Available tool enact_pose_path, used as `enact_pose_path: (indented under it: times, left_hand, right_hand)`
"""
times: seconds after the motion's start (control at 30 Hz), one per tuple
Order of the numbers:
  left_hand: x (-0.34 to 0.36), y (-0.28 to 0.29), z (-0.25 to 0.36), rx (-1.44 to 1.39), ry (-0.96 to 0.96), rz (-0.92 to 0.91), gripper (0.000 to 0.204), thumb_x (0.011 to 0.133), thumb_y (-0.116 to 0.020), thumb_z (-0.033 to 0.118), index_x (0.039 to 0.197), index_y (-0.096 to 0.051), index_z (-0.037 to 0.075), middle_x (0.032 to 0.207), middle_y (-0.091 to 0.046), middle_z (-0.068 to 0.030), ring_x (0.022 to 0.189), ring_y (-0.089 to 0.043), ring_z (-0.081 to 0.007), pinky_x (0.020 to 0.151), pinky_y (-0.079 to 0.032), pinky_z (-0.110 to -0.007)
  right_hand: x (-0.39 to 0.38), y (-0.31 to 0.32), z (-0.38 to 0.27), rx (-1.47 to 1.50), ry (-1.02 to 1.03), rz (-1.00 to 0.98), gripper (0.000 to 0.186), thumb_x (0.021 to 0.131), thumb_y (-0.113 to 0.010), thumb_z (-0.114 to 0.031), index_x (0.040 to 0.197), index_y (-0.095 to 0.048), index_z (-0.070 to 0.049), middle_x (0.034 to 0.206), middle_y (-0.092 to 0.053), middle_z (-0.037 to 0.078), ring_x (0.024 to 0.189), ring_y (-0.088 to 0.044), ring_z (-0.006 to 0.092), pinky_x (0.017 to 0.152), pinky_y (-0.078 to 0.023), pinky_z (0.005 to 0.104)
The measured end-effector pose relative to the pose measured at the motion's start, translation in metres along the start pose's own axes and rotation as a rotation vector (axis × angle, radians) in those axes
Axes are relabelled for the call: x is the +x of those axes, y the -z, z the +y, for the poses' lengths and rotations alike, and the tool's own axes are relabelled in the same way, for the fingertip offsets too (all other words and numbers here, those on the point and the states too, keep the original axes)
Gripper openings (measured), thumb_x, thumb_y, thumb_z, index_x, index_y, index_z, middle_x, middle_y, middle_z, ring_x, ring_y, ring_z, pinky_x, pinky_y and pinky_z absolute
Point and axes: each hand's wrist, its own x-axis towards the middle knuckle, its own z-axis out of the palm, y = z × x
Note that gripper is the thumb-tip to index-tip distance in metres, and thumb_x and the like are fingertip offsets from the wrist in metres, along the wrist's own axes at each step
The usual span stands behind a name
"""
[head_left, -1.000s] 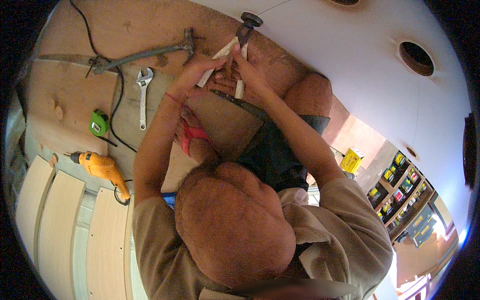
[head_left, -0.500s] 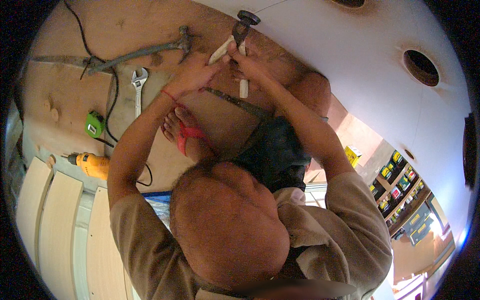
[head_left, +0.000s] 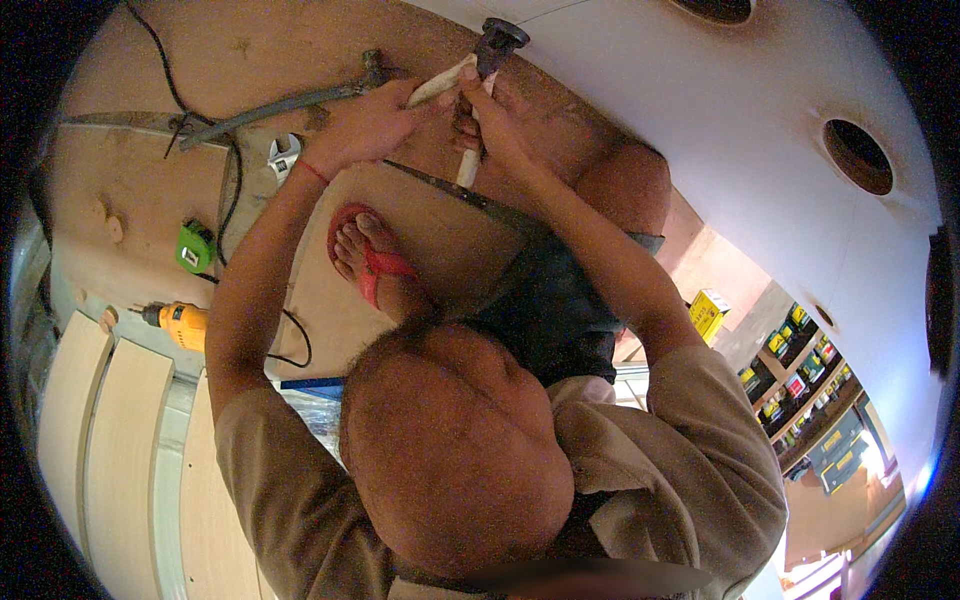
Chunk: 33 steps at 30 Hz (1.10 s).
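Note:
Pincers with dark jaws and pale-wrapped handles (head_left: 468,168) are held between my hands near the top middle. The jaws meet a round black piece (head_left: 505,33) at the edge of the white panel; whether they grip it cannot be made out. My right hand (head_left: 490,125) is wrapped round the right handle, whose end sticks out below it. My left hand (head_left: 372,128) is closed at the left handle, fingers partly hidden. Beyond my left hand lies a hammer (head_left: 290,105), its head end partly covered. My left forearm overlaps an adjustable wrench (head_left: 284,153), leaving its jaw in sight.
A green tape measure (head_left: 194,246) and an orange drill (head_left: 182,325) lie on the left, near a black cord (head_left: 236,190). Pale boards (head_left: 125,430) are at lower left. The large white panel (head_left: 720,110) with round holes slopes along the right. Shelves (head_left: 800,365) hold boxes.
The pincers have turned, their handle ends swinging left. My left hand has moved left and a little farther away, and its forearm now covers the wrench's handle.

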Motion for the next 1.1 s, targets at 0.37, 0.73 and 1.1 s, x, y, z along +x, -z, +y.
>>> enact_pose_path:
  times: [0.37,0.73,1.1]
  left_hand:
    - [-0.006,-0.015,-0.003,-0.178,-0.039,-0.017,0.055,0.094,-0.056,0.061,0.088,-0.063,0.006,0.057,-0.052,0.0010,0.047,-0.050,-0.0106,0.042,-0.038,-0.028]
    - [-0.012,-0.042,-0.030,-1.708,-0.155,-0.481,0.043,0.097,-0.054,0.047,0.114,-0.059,0.008,0.102,-0.062,-0.0082,0.090,-0.062,-0.0240,0.076,-0.049,-0.037]
    - [-0.003,-0.100,-0.030,-2.088,-0.276,-0.701,0.048,0.095,-0.052,0.036,0.134,-0.051,0.008,0.130,-0.060,-0.0138,0.114,-0.061,-0.0364,0.097,-0.049,-0.049]
  right_hand:
    - [-0.016,-0.020,-0.026,-0.001,-0.028,0.246,0.041,0.091,-0.066,-0.054,0.091,-0.061,-0.014,0.067,-0.056,-0.003,0.055,-0.049,0.0070,0.048,-0.037,0.0242]
    - [-0.008,-0.030,-0.025,0.021,-0.105,0.194,0.036,0.085,-0.073,-0.045,0.092,-0.064,-0.012,0.078,-0.060,0.002,0.063,-0.056,0.0140,0.058,-0.046,0.0276]
    - [0.002,-0.023,-0.021,-0.147,-0.155,0.166,0.042,0.086,-0.070,-0.044,0.104,-0.065,-0.007,0.086,-0.061,0.006,0.071,-0.058,0.0162,0.065,-0.051,0.0328]
